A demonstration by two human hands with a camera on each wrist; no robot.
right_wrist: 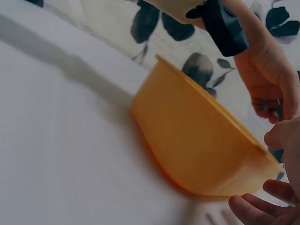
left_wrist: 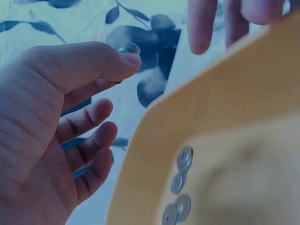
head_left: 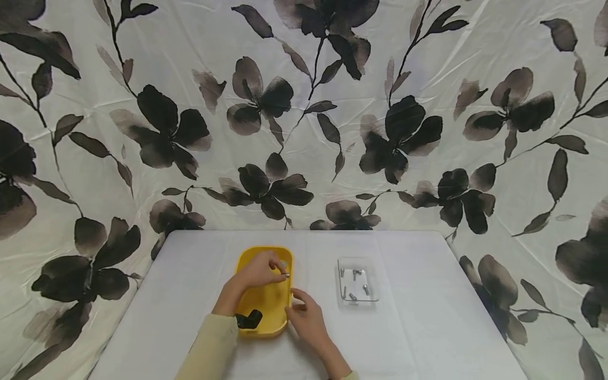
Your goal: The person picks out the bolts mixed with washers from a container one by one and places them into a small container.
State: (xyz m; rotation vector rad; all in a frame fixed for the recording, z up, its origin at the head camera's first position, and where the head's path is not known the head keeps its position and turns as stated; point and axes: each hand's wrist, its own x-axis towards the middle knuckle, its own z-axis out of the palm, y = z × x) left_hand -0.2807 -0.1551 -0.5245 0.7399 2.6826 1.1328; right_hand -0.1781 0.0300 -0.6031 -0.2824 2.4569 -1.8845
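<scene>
My left hand (head_left: 260,270) is over the yellow tray (head_left: 266,333), its thumb and index finger pinching a small shiny metal piece (head_left: 286,275). Close up in the left wrist view, that metal piece (left_wrist: 132,48) pokes out past the thumb tip, the rest hidden by the fingers. The other fingers of this left hand (left_wrist: 51,117) curve loosely. Several flat metal washers (left_wrist: 184,159) lie inside the tray along its wall. My right hand (head_left: 307,321) is at the tray's right side, fingertips right by the rim, thumb and fingers apart with nothing between them.
Right of the tray stands a clear plastic box (head_left: 377,300) holding several small screws (head_left: 353,296). Both containers are on a white-covered table (head_left: 418,327). A floral cloth (head_left: 342,158) hangs behind its far edge. A black strap mount (head_left: 249,319) sits on the left wrist.
</scene>
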